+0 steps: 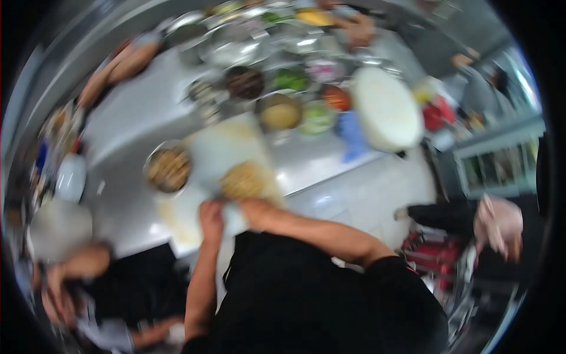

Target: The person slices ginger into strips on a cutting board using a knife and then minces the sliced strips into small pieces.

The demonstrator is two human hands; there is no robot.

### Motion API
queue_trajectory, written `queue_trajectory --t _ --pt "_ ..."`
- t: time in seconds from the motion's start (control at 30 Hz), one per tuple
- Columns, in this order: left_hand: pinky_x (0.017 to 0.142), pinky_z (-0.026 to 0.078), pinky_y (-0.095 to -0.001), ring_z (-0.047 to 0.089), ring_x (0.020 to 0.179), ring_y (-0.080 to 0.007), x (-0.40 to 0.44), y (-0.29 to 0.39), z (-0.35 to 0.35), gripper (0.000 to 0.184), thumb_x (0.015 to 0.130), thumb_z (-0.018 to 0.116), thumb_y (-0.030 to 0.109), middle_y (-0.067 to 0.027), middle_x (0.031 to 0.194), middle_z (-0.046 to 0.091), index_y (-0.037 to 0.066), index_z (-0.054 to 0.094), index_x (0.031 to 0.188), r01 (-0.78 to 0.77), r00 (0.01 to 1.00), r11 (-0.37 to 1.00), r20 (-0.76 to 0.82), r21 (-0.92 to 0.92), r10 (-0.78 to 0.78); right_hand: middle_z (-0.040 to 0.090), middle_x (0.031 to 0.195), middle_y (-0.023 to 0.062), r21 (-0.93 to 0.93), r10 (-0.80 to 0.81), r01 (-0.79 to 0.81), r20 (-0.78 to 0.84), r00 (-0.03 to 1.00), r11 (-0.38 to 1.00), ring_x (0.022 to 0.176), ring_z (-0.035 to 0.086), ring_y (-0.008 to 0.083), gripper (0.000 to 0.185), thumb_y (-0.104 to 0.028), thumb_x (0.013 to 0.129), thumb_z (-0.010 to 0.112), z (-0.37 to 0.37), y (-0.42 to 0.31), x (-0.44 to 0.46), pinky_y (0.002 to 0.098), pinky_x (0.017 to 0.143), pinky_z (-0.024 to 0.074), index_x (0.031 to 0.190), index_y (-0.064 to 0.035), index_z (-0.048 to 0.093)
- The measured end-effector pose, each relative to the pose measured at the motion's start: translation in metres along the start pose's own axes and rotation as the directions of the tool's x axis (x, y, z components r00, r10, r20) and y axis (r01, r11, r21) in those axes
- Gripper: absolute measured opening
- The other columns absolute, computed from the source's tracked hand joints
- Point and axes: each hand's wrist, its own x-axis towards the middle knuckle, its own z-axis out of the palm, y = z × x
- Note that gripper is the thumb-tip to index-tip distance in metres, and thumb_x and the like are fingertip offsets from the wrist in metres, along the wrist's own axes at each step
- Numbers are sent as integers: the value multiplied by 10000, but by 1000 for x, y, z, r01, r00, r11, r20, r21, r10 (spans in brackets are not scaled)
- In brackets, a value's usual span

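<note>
A pale cutting board (221, 144) lies slantwise on the steel table, with a blurred heap of yellowish-brown cut food (243, 180) on it. My left hand (212, 217) is at the near part of the board, its fingers curled in; what they hold, if anything, cannot be made out. Just to its right, at the near edge of the heap, is my right hand (254, 212), its fingers smeared by motion. Left of the board stands a metal bowl (169, 166) holding brown pieces of food.
Bowls of food, including dark pieces (244, 82), greens (290, 78) and red pieces (335, 98), crowd the far side. A large white round slab (387, 109) and a blue cloth (352, 137) sit at the right. Other people's arms (121, 65) show around the table.
</note>
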Motion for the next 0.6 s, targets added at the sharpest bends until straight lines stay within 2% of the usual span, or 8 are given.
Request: queue_trajectory --t 0.03,0.13,0.23,0.3,0.37,0.43,0.53,0.6 --pt "780 472 -444 582 854 -353 -6 -18 -49 163 753 625 -61 -134 866 627 51 675 860 35 992 995 117 93 -46 694 942 220 -1 -69 69 -79 995 998 901 676 408 383 -100 779 668 31 -23 18 484 800 546 1141 -7 584" --pt "793 485 -441 581 847 -356 10 -18 14 192 821 622 -38 -161 875 622 -1 697 994 73 994 997 77 10 -73 681 792 209 -158 -45 15 -188 981 987 758 686 378 317 -32 822 566 -20 0 -5 481 627 544 1130 43 562" --pt "735 490 -383 580 780 -273 6 -9 -3 160 939 576 32 -134 878 624 -29 665 1057 198 962 978 -178 -63 -206 662 717 208 -159 -106 74 -202 974 984 687 673 394 300 -34 864 514 -39 -11 -29 508 569 512 1145 65 547" --pt "680 473 -328 569 759 -209 -4 -38 -19 222 996 559 141 -108 901 620 -24 609 1136 443 799 871 -348 -211 -491 658 744 222 -56 -68 56 -238 969 997 718 675 403 347 -42 848 539 -50 -20 -46 510 589 511 1171 84 535" --pt "598 441 -297 562 755 -181 25 -35 -56 453 998 577 379 -92 986 609 19 505 1264 789 446 529 -300 -314 -843 661 795 254 -17 -105 103 -119 987 994 777 673 423 327 -14 841 535 -40 -14 -43 516 620 519 1143 111 533" --pt "561 432 -284 572 770 -195 60 -27 -69 724 867 678 582 -111 1076 606 59 464 1319 802 363 417 -207 -428 -909 670 827 260 -19 -72 71 -46 996 997 808 676 427 336 10 801 553 -34 -14 -37 507 651 534 1121 113 549" --pt "564 497 -295 594 671 -165 59 -115 -57 443 881 711 408 -71 938 632 92 506 1114 770 379 275 67 -576 -923 684 897 246 -81 -31 33 23 999 996 855 677 418 361 17 764 564 -10 7 -7 497 695 544 1120 74 581" --pt "542 481 -295 609 713 -193 59 -143 -59 278 878 652 228 -69 946 639 133 561 1123 756 274 187 45 -627 -961 687 936 233 -47 40 -44 -76 996 998 895 673 408 323 0 782 546 -13 9 -7 497 728 544 1097 44 603"
